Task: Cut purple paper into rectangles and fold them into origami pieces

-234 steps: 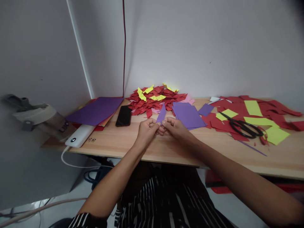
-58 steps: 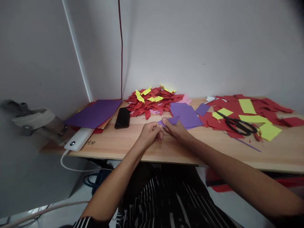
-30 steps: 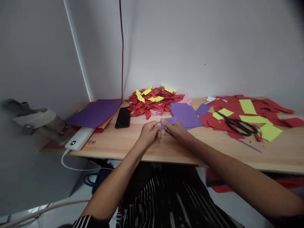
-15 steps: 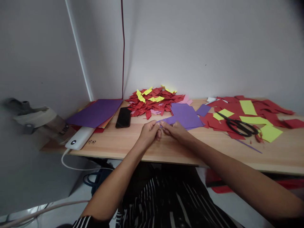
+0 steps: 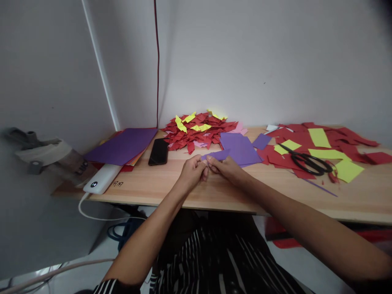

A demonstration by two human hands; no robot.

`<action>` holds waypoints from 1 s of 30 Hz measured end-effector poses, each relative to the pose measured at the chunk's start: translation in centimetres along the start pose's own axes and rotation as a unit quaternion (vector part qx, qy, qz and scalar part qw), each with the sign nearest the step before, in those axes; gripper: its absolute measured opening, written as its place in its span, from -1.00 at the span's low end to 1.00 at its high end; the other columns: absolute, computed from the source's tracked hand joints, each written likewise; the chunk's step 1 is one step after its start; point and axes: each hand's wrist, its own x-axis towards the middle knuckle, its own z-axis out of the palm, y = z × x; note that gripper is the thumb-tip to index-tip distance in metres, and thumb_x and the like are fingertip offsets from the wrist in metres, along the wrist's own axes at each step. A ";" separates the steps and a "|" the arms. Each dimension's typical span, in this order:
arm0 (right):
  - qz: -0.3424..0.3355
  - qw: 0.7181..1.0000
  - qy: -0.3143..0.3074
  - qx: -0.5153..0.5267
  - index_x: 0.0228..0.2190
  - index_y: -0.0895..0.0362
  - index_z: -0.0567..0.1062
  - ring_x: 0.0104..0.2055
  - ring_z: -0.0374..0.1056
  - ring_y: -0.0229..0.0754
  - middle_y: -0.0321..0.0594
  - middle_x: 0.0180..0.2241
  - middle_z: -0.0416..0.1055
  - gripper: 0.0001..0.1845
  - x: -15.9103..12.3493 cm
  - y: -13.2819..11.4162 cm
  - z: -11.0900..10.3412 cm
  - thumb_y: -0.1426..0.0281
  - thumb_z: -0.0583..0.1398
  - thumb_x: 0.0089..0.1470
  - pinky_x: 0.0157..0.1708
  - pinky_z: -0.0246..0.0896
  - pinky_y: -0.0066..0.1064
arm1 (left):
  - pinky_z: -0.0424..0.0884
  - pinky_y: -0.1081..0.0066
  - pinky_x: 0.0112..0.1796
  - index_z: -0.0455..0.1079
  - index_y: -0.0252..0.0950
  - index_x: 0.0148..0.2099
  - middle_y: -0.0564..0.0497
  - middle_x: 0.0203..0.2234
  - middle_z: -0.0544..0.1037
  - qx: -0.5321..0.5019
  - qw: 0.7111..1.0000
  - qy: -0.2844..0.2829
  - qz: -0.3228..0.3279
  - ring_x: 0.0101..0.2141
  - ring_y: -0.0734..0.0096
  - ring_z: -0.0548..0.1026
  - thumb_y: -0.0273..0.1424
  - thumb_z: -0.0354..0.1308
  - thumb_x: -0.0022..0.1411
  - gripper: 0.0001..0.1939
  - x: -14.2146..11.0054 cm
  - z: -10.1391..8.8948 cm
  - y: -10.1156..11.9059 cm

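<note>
Between my two hands is a small folded piece of purple paper [image 5: 219, 154], held just above the wooden table near its front edge. My left hand [image 5: 193, 170] pinches its left end, fingers curled under and thumb on top. Close beside it, my right hand [image 5: 223, 166] is closed on the same paper with thumb and fingers. The fingers hide much of the fold. Right behind lies a stack of purple paper squares [image 5: 241, 150]. Beyond my hands rises a heap of folded red paper pieces [image 5: 196, 136], with several yellow ones on top and some pink underneath.
Black-handled scissors [image 5: 306, 161] lie on red and yellow paper pieces at the right. A black phone [image 5: 158, 151] rests left of my hands. Further left are purple sheets [image 5: 122, 145] over a white power bank [image 5: 102, 179] with a cable, and a tilted plastic bottle [image 5: 58, 159].
Both hands stay in nearly the same place, pinching the purple paper. Its visible strip looks slightly more raised at the right end. Otherwise the view has shifted only slightly.
</note>
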 end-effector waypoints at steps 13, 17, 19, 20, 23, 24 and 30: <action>0.032 0.997 0.047 0.048 -0.53 0.11 0.30 -0.65 0.02 -0.39 -0.42 -0.65 0.20 -0.50 0.4 0.1 -1.0 -0.07 0.21 0.01 -0.63 -0.12 -0.47 | 0.18 0.54 -0.64 0.16 -0.26 -0.44 0.16 -0.71 0.37 -0.053 0.998 0.030 -0.016 -0.73 0.59 0.28 -0.24 0.12 0.17 -0.74 0.1 -0.2 -0.1; 0.036 0.992 0.099 0.064 -0.50 0.09 0.24 -0.62 0.08 -0.39 -0.41 -0.62 0.26 -0.52 0.7 1.2 -1.6 -0.03 0.26 -0.03 -0.63 -0.09 -0.51 | 0.24 0.54 -0.61 0.24 -0.27 -0.30 0.14 -0.63 0.43 -0.016 0.998 0.054 0.002 -0.67 0.56 0.37 -0.21 0.17 0.17 -0.75 0.2 -0.3 -0.5; 0.038 0.992 0.106 0.064 -0.50 0.10 0.28 -0.62 0.10 -0.38 -0.38 -0.61 0.29 -0.54 0.7 1.5 -1.6 0.01 0.28 -0.03 -0.62 -0.08 -0.51 | 0.29 0.53 -0.55 0.28 -0.26 -0.12 0.13 -0.55 0.47 0.010 0.996 0.081 0.025 -0.60 0.54 0.43 -0.30 0.25 0.11 -0.68 0.3 -0.3 -0.5; 0.039 0.991 0.107 0.064 -0.49 0.11 0.31 -0.60 0.12 -0.37 -0.36 -0.59 0.32 -0.56 0.7 1.5 -1.5 0.02 0.28 -0.04 -0.62 -0.06 -0.51 | 0.32 0.53 -0.51 0.28 -0.25 -0.04 0.13 -0.51 0.48 0.019 0.994 0.096 0.037 -0.56 0.53 0.45 -0.35 0.28 0.08 -0.60 0.3 -0.4 -0.5; 0.041 0.992 0.102 0.061 -0.47 0.14 0.39 -0.56 0.18 -0.33 -0.27 -0.54 0.39 -0.59 0.6 1.5 -1.2 0.04 0.29 -0.06 -0.60 -0.01 -0.50 | 0.40 0.49 -0.41 0.31 -0.26 -0.01 0.05 -0.39 0.52 0.024 0.990 0.122 0.062 -0.45 0.49 0.50 -0.43 0.26 0.07 -0.59 0.4 -0.4 -0.3; 0.041 0.992 0.099 0.059 -0.46 0.15 0.40 -0.55 0.19 -0.32 -0.25 -0.53 0.41 -0.59 0.6 1.4 -1.2 0.05 0.29 -0.06 -0.60 0.00 -0.49 | 0.42 0.48 -0.40 0.32 -0.28 -0.03 0.03 -0.37 0.53 0.015 0.990 0.124 0.064 -0.43 0.47 0.51 -0.43 0.24 0.08 -0.63 0.5 -0.4 -0.3; 0.028 0.995 0.069 0.059 -0.31 0.11 0.42 -0.56 0.16 -0.32 -0.34 -0.54 0.34 -0.61 0.3 0.5 -1.1 0.09 0.31 -0.05 -0.61 -0.03 -0.48 | 0.47 0.44 -0.43 0.35 -0.32 -0.08 -0.04 -0.31 0.55 -0.071 0.985 0.146 0.056 -0.49 0.48 0.51 -0.41 0.22 0.11 -0.70 0.7 -0.6 0.1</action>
